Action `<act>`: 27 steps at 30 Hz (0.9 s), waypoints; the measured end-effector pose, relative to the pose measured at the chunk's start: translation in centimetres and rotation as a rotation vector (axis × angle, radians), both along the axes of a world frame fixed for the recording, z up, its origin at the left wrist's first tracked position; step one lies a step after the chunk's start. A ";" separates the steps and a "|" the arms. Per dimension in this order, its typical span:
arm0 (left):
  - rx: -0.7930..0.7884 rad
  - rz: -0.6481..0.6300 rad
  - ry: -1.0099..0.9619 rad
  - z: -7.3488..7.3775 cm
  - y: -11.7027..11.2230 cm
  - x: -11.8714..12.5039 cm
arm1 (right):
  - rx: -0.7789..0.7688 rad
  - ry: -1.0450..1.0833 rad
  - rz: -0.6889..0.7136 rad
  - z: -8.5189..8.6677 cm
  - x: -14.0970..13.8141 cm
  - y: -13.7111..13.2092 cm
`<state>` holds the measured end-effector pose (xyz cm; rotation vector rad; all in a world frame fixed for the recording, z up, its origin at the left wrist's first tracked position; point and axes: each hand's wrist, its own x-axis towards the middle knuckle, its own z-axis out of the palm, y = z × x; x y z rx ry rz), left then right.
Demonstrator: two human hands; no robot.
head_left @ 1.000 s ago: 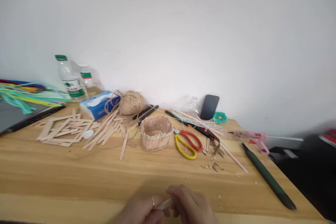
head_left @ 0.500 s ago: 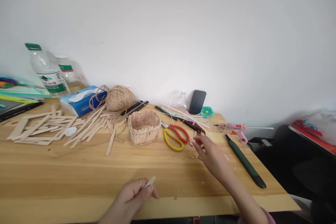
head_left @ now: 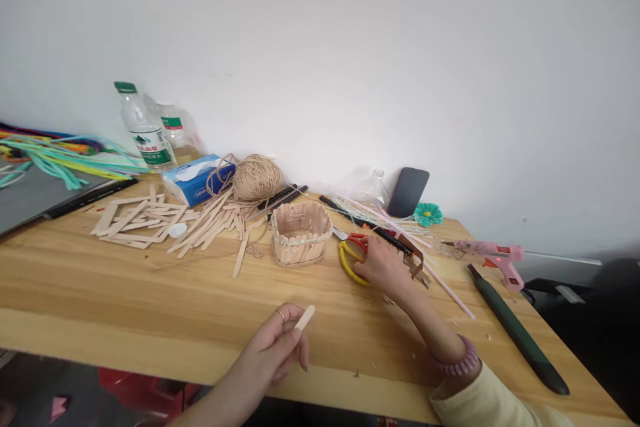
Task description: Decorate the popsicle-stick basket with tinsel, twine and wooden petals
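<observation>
My left hand (head_left: 281, 345) pinches a wooden craft stick (head_left: 305, 317) near the front edge of the table, its rounded end pointing up. Farther right, my right hand (head_left: 385, 268) has its fingers closed at the handles of the scissors (head_left: 349, 265), one loop red and one yellow. The blades lie toward the small craft-stick basket (head_left: 301, 243), which stands upright with a glittery cord round it. Part of the red loop is hidden by my fingers. Beside my right hand lie wood scraps and a brown strip (head_left: 418, 260).
Loose craft sticks (head_left: 200, 220), a twine ball (head_left: 257, 177), a blue tissue pack (head_left: 200, 180) and bottles (head_left: 145, 130) fill the back left. Rightward are a phone (head_left: 409, 191), a teal flower (head_left: 428, 214), a pink glue gun (head_left: 493, 255) and a dark green tool (head_left: 517, 330).
My right hand has moved from the scraps onto the scissors' handles. My left hand still holds the craft stick. The view has turned left, so the table appears shifted to the right.
</observation>
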<state>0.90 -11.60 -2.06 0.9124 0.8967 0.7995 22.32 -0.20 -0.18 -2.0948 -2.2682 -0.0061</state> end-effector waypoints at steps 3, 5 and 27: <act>0.020 0.026 -0.027 0.1 -0.1 0.0 | 0.022 0.020 -0.098 0.4 0.6 -0.1; 0.027 0.035 -0.032 0.1 -0.2 -0.1 | 0.041 0.043 -0.151 1.1 1.2 -0.4; 0.098 0.039 -0.152 5.6 -0.3 0.9 | -0.495 0.854 0.173 5.0 1.3 -13.4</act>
